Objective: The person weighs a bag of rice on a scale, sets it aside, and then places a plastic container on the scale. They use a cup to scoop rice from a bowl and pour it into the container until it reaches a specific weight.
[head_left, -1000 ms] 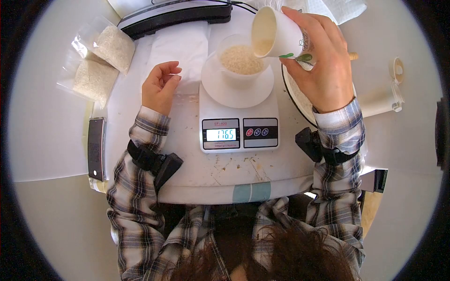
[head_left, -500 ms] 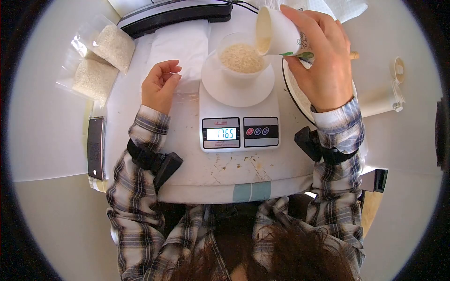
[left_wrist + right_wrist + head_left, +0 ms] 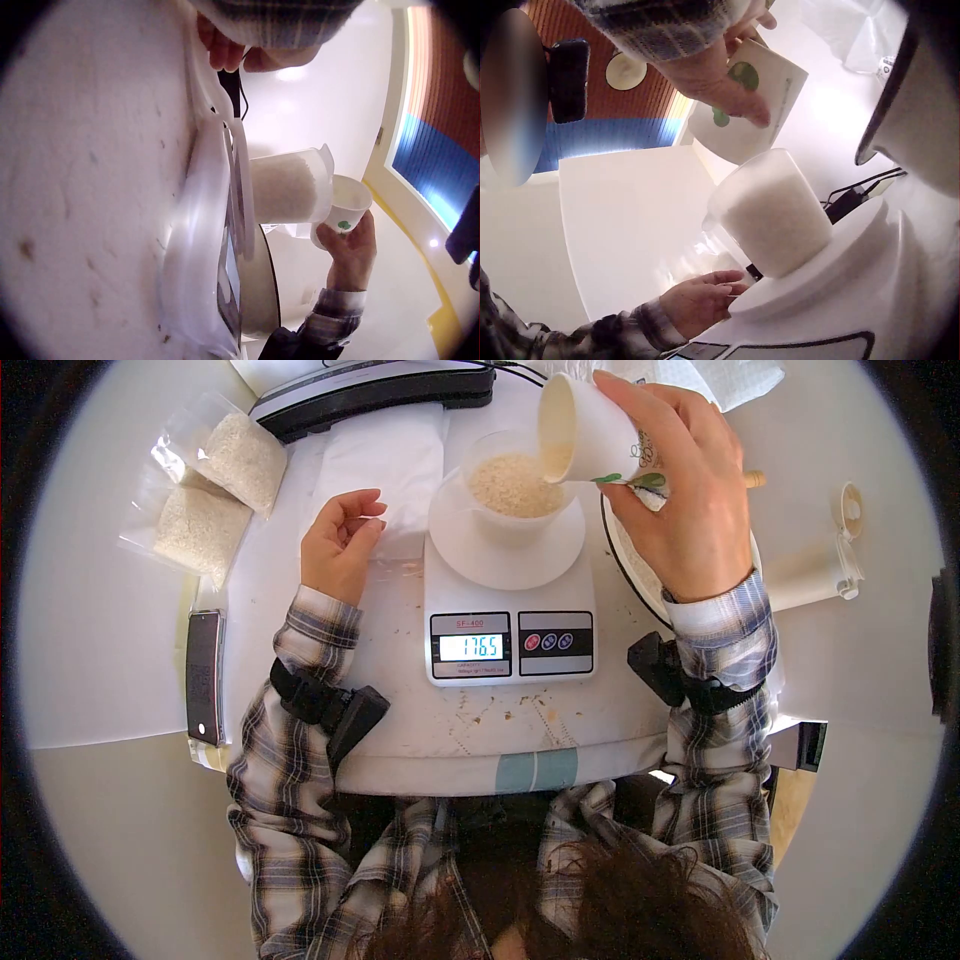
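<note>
A white paper cup (image 3: 610, 440) with green leaf print is gripped in my right hand (image 3: 700, 495). The cup is tilted, its mouth facing left and down at the rim of a clear plastic measuring cup (image 3: 769, 214). Rice (image 3: 512, 484) fills much of that measuring cup, which stands on the round platform (image 3: 552, 556) of a white kitchen scale (image 3: 565, 598). The lit display (image 3: 473, 648) reads 176.5. My left hand (image 3: 338, 555) rests left of the scale, fingers loosely bent and holding nothing, beside flat clear bags (image 3: 385, 460).
Two clear bags of rice (image 3: 205, 525) lie at the far left, above a phone (image 3: 206, 675). A black and white bag sealer (image 3: 380, 405) spans the back. Right of the scale, partly under my right arm, sits a dark-rimmed bowl (image 3: 632, 565); a white container (image 3: 805, 580) lies beyond.
The paper cup shifts slightly right, then back left, staying tilted at the measuring cup. The display holds at 176.5, and my left hand stays in place.
</note>
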`<state>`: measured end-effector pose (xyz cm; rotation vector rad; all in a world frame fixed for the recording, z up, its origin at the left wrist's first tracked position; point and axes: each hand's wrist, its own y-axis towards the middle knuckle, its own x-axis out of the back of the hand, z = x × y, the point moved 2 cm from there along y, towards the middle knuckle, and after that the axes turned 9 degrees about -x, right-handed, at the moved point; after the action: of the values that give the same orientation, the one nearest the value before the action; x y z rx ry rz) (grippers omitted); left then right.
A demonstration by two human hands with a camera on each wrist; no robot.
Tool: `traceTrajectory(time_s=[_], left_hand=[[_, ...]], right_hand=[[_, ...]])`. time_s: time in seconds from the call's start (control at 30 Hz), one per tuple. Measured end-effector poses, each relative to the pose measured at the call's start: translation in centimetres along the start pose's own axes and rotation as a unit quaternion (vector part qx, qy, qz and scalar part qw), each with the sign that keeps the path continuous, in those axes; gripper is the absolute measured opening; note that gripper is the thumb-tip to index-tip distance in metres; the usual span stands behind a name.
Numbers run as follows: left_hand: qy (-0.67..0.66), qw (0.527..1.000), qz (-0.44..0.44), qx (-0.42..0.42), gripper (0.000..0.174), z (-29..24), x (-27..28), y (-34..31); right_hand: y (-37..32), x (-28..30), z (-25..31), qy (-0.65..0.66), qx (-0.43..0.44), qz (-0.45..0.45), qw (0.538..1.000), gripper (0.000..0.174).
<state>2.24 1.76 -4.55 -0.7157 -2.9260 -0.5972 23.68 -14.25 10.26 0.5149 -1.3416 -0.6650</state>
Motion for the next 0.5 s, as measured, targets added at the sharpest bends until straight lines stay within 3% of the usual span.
traceTrajectory(time_s=[0.5], left_hand=[[-0.015, 1.000, 0.002, -0.005, 0.030, 0.4, 0.1, 0.1]], right_hand=[[-0.3, -1.2, -1.1, 0.029, 0.028, -0.006, 0.999, 0.062]])
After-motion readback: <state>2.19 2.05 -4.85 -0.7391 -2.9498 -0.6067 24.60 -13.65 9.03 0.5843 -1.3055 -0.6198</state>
